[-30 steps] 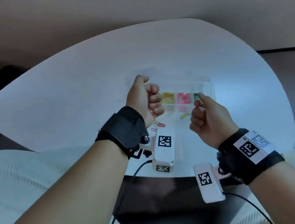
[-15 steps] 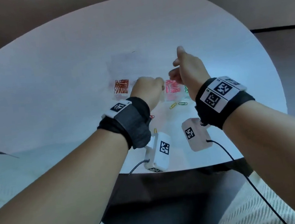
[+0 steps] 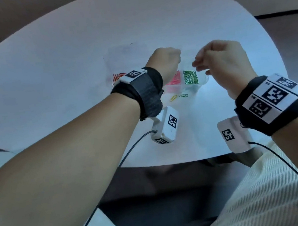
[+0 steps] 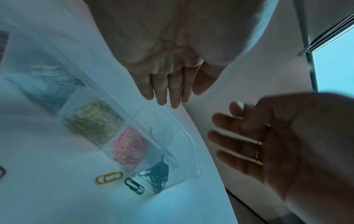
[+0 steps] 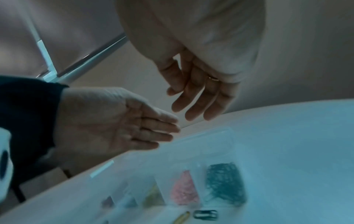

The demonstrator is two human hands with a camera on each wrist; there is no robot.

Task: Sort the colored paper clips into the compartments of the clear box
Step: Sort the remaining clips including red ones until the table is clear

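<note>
Both hands raised since earlier, now over box (image 3: 202, 83) on bench (image 3: 62, 71), fingers loose, holding nothing. Yellow clip (image 4: 109, 178), green clip (image 4: 134, 185) just before box, nearer left hand (image 3: 164, 62) than right hand (image 3: 219, 60).

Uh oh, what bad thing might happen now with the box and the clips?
Both hands, the left hand and the right hand, hover open over the clear box. A bump might tip it, mixing the pink clips with the green clips. Also, the yellow clip and the green clip lie loose on the table beside the box, so they might get forgotten or swept away.
</note>
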